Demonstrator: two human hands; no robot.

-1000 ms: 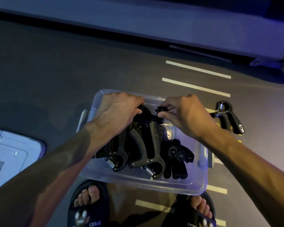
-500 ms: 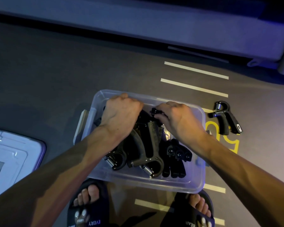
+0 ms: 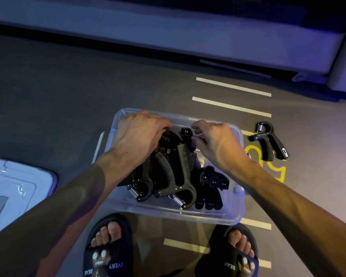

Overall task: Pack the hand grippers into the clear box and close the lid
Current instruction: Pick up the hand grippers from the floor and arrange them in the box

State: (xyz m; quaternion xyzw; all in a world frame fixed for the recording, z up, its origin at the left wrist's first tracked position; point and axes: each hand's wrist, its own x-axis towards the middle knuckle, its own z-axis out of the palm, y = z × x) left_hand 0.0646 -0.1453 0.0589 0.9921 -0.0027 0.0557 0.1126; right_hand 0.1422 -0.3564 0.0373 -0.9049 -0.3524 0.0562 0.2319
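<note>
Hand grippers (image 3: 174,172) in clear box (image 3: 238,212) — grey floor (image 3: 68,100) | white lines (image 3: 231,106)

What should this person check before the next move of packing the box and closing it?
1. Clear plastic box open and within reach: ok.
2. All grippers inside: not ok; one black spring hand gripper lies on the grey floor to the right of the box.
3. Packed black hand grippers lying below the rim: cannot tell.
4. Left hand steadying the pile: ok, resting on it.
5. Right hand free to fetch the stray: cannot tell.
6. Pale plastic lid at hand: ok, on the floor to the left.
</note>
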